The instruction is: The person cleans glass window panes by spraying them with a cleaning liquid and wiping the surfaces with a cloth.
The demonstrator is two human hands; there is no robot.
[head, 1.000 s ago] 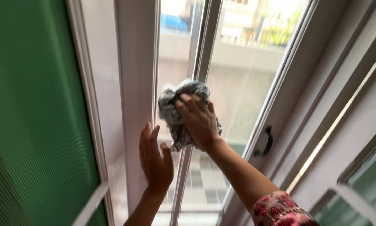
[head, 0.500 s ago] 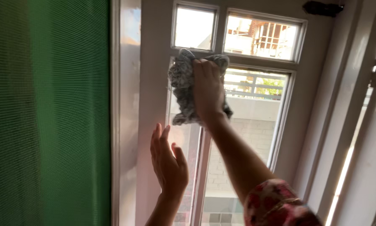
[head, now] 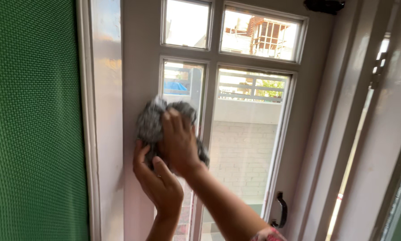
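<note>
My right hand (head: 179, 140) presses a crumpled grey cloth (head: 150, 122) against the white window frame (head: 140, 80), at the left edge of the narrow glass pane (head: 182, 85). Just below it, my left hand (head: 158, 183) has its fingers reaching up to the cloth's lower edge and its thumb spread. Whether the left hand grips the cloth or only touches it is unclear. Much of the cloth is hidden behind my right hand.
A green mesh screen (head: 35, 125) fills the left side. A wider glass pane (head: 247, 143) lies to the right, with a dark handle (head: 280, 209) low on its frame. Two small top panes (head: 258, 35) sit above. More white frames (head: 370, 134) stand at the right.
My right hand has brought the cloth down and to the left, from the top of the pane to the frame's left edge. My left hand now meets the cloth from below.
</note>
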